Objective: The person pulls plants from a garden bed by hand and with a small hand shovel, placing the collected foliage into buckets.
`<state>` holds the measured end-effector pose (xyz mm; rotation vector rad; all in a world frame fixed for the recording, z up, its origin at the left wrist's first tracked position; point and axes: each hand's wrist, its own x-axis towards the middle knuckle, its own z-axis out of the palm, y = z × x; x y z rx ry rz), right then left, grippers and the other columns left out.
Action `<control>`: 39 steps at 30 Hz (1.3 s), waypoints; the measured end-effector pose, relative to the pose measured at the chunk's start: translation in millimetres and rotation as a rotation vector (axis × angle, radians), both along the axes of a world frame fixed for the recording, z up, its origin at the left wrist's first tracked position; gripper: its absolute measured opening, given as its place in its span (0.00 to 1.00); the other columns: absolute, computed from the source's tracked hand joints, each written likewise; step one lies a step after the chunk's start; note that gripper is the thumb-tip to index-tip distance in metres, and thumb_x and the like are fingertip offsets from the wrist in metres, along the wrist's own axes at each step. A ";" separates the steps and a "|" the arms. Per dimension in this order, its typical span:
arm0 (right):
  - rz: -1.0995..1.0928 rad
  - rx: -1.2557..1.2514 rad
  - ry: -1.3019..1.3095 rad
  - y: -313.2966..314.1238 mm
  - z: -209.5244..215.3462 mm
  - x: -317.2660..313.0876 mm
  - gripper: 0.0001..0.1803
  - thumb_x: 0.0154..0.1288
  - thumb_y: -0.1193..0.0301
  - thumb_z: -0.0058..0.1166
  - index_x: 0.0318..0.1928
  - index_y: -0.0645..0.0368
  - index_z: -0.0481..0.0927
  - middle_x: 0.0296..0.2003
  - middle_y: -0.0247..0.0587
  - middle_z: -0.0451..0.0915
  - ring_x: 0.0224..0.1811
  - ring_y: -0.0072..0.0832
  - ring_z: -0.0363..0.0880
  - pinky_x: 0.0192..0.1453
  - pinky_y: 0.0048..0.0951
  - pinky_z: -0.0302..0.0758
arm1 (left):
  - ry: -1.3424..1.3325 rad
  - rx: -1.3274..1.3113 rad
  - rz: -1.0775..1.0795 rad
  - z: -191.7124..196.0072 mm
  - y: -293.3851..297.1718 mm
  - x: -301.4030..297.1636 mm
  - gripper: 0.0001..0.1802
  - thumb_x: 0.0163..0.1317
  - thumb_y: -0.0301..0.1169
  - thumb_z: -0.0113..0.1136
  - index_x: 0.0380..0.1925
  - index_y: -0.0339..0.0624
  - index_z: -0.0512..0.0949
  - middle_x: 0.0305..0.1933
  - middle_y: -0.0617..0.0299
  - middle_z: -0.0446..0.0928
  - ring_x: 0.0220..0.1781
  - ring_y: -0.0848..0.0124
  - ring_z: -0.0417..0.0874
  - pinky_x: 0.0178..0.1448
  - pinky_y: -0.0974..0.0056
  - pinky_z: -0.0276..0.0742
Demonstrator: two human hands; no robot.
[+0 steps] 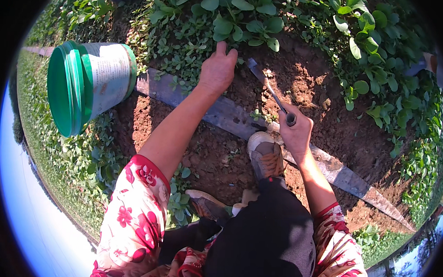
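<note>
My left hand [219, 69] reaches in among low small-leaved plants [180, 59], just below a broad-leaved green [250, 22]. Its forefinger and thumb are stretched out and apart; the other fingers are hidden beneath the hand. In my right hand [297, 131] is a small hand hoe [274, 95], gripped by its handle, whose round hollow end faces up. The hoe's thin metal neck runs forward to a flat blade [255, 69] over bare brown soil [302, 75], a little to the right of my left hand.
A green-rimmed white bucket [106, 76] lies tipped on its side at the left. A long grey strip [227, 116] crosses the soil diagonally, with my shoe [266, 152] at its edge. Leafy greens [366, 36] grow thickly at the right. Part of another person [431, 63] shows at the right rim.
</note>
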<state>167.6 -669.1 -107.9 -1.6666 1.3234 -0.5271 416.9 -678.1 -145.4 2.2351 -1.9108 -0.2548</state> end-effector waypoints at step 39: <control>0.490 -0.489 0.122 -57.3 -13.0 66.0 0.20 0.48 0.72 0.60 0.46 0.54 0.78 0.21 0.38 0.77 0.23 0.35 0.80 0.25 0.34 0.76 | 0.243 -0.082 0.299 -10.0 -6.3 5.3 0.19 0.58 0.27 0.57 0.51 0.47 0.70 0.54 0.34 0.66 0.41 0.38 0.77 0.41 0.47 0.78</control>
